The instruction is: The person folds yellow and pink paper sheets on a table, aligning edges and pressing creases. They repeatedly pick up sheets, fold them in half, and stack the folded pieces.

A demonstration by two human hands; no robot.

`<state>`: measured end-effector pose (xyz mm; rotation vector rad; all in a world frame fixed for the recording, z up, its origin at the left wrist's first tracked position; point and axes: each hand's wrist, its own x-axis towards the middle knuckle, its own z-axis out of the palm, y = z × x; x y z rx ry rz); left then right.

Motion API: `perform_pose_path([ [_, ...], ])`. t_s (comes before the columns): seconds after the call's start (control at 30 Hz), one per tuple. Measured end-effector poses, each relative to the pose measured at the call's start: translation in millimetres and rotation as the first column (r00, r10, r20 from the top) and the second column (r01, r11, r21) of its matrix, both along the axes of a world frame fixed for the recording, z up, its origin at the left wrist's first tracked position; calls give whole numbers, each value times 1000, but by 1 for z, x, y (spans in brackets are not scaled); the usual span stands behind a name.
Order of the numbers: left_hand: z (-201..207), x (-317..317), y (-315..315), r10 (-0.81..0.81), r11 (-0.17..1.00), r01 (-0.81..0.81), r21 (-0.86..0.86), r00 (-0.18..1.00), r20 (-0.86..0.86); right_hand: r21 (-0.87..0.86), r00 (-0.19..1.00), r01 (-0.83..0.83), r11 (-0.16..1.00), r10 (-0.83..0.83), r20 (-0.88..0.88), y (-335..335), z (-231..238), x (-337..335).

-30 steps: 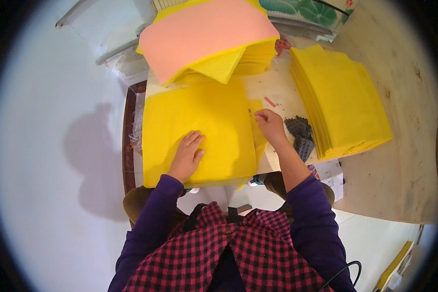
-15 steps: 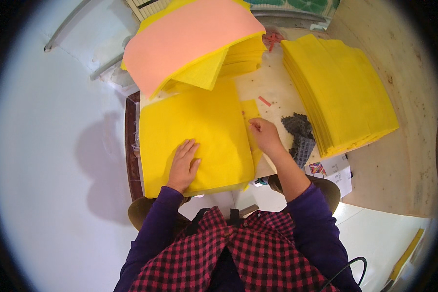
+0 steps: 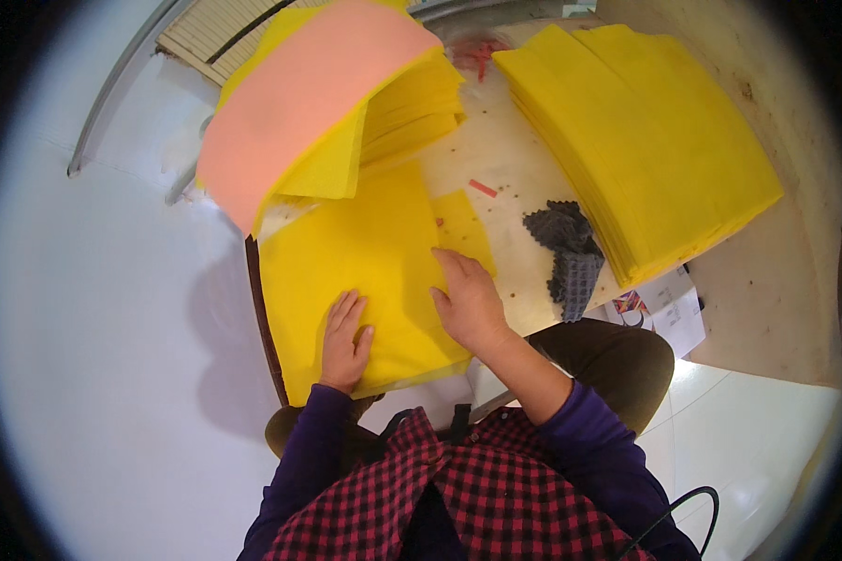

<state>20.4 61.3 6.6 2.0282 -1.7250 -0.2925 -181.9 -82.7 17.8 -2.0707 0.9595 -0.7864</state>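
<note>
A flat yellow sheet (image 3: 374,243), which looks like soft fabric, lies in front of me. My left hand (image 3: 344,341) rests palm down on its near part, fingers stretched out. At the sheet's right edge is my right hand (image 3: 471,304), fingers extended and thumb apart, with nothing visible in it. Its fingertips touch or hover just over the edge; I cannot tell which. A smaller yellow piece (image 3: 466,229) sticks out from beside that edge, beyond my right hand.
A pile topped by a pink sheet (image 3: 309,107) stands at the far left, overhanging the yellow sheet. To the right is a thick yellow stack (image 3: 655,154). Crumpled dark grey textured cloth (image 3: 573,266) lies before it. A red strip (image 3: 483,188) and red scraps (image 3: 480,51) lie on the table (image 3: 510,145).
My right hand has gone from curled fingers over the small yellow piece to extended fingers at the sheet's edge, moving left and nearer. My left hand stays on the sheet. The view has shifted.
</note>
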Motion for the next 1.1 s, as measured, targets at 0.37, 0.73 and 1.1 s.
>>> perform_pose_path([
  [0.37,3,-4,-3,-3,1000,3,-1,1000,25,47,988,-152,987,150,42,16,5,3],
  [0.73,3,-6,-3,2,1000,-3,16,999,40,171,961,-267,948,248,125,28,5,5],
  [1.1,3,-6,-3,-7,1000,7,9,1000,30,162,954,-282,945,260,148,37,8,-5],
])
